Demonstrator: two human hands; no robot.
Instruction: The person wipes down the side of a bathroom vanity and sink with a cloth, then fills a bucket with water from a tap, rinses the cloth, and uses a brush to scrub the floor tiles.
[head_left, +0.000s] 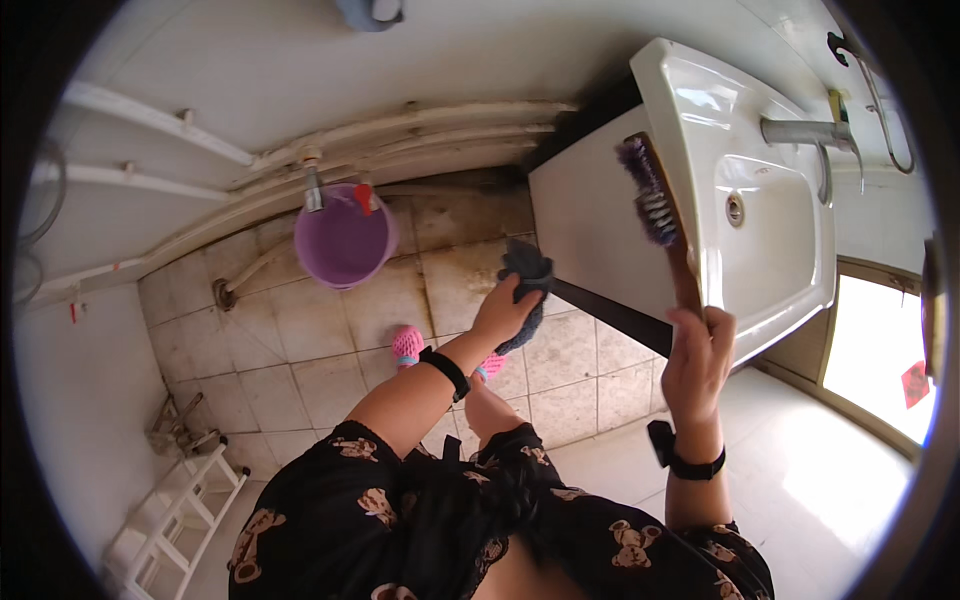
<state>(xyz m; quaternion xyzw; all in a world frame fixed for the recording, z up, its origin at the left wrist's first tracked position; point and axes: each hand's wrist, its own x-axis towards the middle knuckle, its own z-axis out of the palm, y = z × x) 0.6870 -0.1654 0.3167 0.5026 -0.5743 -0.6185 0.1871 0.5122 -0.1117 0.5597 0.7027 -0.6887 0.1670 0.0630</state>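
My left hand (504, 311) grips a bunched dark grey cloth (527, 262), part of which hangs below the fingers, above the tiled floor and beside the sink cabinet. In my right hand (697, 364) is the handle of a wooden brush (664, 195) with purple and whitish bristles. The brush is raised, its bristles facing left, and overlaps the left edge of the white ceramic washbasin (810, 300) in the picture; whether it touches the basin I cannot tell. A purple plastic bucket (346, 240) stands on the floor at the left, below a wall tap with a red handle (363, 199).
White pipes (165, 135) run along the wall. The basin has a metal faucet (806, 133) and sits on a white cabinet (592, 217). A drain hose (255, 266) enters the stained floor tiles. At lower left stands a white rack (184, 517). Pink clogs (407, 343) are on my feet.
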